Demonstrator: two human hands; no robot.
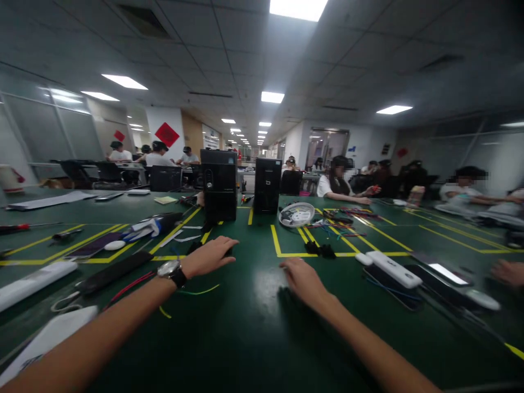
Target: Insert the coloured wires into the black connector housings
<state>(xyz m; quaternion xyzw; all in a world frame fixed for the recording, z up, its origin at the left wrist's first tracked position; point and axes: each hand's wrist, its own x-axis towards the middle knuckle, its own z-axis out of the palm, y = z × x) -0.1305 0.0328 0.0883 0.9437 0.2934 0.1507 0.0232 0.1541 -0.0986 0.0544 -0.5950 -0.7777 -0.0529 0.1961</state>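
Above the green table, my left hand (209, 256) reaches from the left with its fingers stretched out and nothing in them. A wristwatch (169, 268) is on that wrist. Just below lies a thin yellow-green wire (201, 292), with red wires (131, 289) left of the forearm. My right hand (305, 278) is low over the table, palm down, fingers loosely bent; I see nothing in it. Beyond both hands stand two black computer towers, one on the left (220, 188) and one on the right (267, 188). Small black pieces (320, 250) lie beyond my right hand.
A white round basket (297, 215) and tangled cables (347, 215) lie right of the towers. Nearer are a white device (395, 269) and phones (442, 286). A black case (117, 273) and white bar (36, 284) lie left. A co-worker (339, 183) sits across; another person's hand (507, 272) is at right.
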